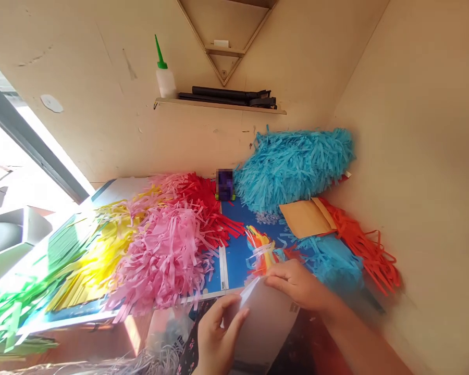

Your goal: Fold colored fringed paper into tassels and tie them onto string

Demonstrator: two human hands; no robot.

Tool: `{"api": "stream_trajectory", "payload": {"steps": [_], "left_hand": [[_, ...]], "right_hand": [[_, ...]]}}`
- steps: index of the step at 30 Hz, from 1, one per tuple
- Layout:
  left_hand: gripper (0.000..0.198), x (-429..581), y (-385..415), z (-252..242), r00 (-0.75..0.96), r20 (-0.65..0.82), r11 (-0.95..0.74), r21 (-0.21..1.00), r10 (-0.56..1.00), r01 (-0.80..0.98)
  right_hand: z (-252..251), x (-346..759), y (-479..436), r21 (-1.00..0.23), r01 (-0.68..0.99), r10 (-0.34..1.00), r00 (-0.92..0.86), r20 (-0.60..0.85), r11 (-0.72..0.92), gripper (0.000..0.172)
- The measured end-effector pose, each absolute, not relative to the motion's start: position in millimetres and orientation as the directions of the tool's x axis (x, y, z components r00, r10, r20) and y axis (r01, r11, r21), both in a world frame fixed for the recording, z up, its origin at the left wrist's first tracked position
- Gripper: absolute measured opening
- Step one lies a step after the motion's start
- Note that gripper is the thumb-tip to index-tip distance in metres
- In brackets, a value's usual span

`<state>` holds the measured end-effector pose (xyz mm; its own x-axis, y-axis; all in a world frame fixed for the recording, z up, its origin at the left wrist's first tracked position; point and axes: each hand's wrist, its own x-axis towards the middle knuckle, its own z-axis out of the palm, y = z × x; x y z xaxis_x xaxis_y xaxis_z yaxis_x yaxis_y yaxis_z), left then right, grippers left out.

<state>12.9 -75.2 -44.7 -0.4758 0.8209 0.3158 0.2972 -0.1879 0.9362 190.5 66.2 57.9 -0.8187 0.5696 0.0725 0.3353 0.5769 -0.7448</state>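
Observation:
My left hand [216, 333] and my right hand [299, 285] both hold a white sheet of paper [263, 323] at the near edge of the blue table [234, 258]. The left fingers curl round its left edge and the right fingers pinch its top corner. Just beyond my right hand lies a small bundle of multicoloured paper strips [260, 250].
Piles of shredded paper fringe cover the table: pink [164, 255], red [203, 200], yellow [101, 255], green [19, 307], blue [293, 164] and orange [363, 245]. A tan envelope [307, 217] lies at the right. A glue bottle [164, 73] stands on a wall shelf [219, 105].

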Motion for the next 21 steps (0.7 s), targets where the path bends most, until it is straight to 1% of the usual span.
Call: {"api": "stream_trajectory", "payload": {"steps": [4, 6, 9, 11, 13, 16, 18, 21], "left_hand": [[0.012, 19.8, -73.6, -41.8, -0.471, 0.432, -0.35, 0.901, 0.769, 0.254], [0.013, 22.2, -74.8, -41.0, -0.463, 0.461, -0.392, 0.888, 0.757, 0.242], [0.007, 22.3, -78.3, -40.9, -0.47, 0.436, -0.36, 0.899, 0.767, 0.248], [0.007, 20.1, -79.1, -38.9, -0.473, 0.423, -0.321, 0.903, 0.772, 0.285], [0.013, 17.2, -77.2, -34.0, -0.436, 0.463, -0.306, 0.871, 0.771, 0.384], [0.017, 13.8, -72.7, -24.3, -0.346, 0.568, -0.352, 0.779, 0.747, 0.519], [0.017, 13.0, -71.3, -19.7, -0.313, 0.597, -0.376, 0.751, 0.739, 0.543], [0.017, 13.3, -72.6, -16.8, -0.311, 0.559, -0.337, 0.767, 0.768, 0.546]], "right_hand": [[59.0, 191.6, 63.8, -0.757, 0.32, 0.554, -0.83, 0.066, 0.569, 0.051], [59.9, 191.7, 62.7, -0.775, 0.307, 0.546, -0.835, 0.059, 0.552, 0.05], [61.1, 190.8, 60.3, -0.806, 0.279, 0.531, -0.846, 0.051, 0.522, 0.048], [61.6, 189.1, 57.8, -0.82, 0.256, 0.514, -0.856, 0.053, 0.511, 0.046], [61.9, 186.8, 54.9, -0.827, 0.238, 0.503, -0.862, 0.061, 0.51, 0.045], [62.5, 183.2, 51.1, -0.832, 0.212, 0.502, -0.86, 0.09, 0.512, 0.042], [62.7, 181.3, 49.5, -0.849, 0.183, 0.493, -0.864, 0.102, 0.496, 0.041], [61.2, 179.4, 48.4, -0.865, 0.122, 0.457, -0.879, 0.133, 0.487, 0.042]]}}
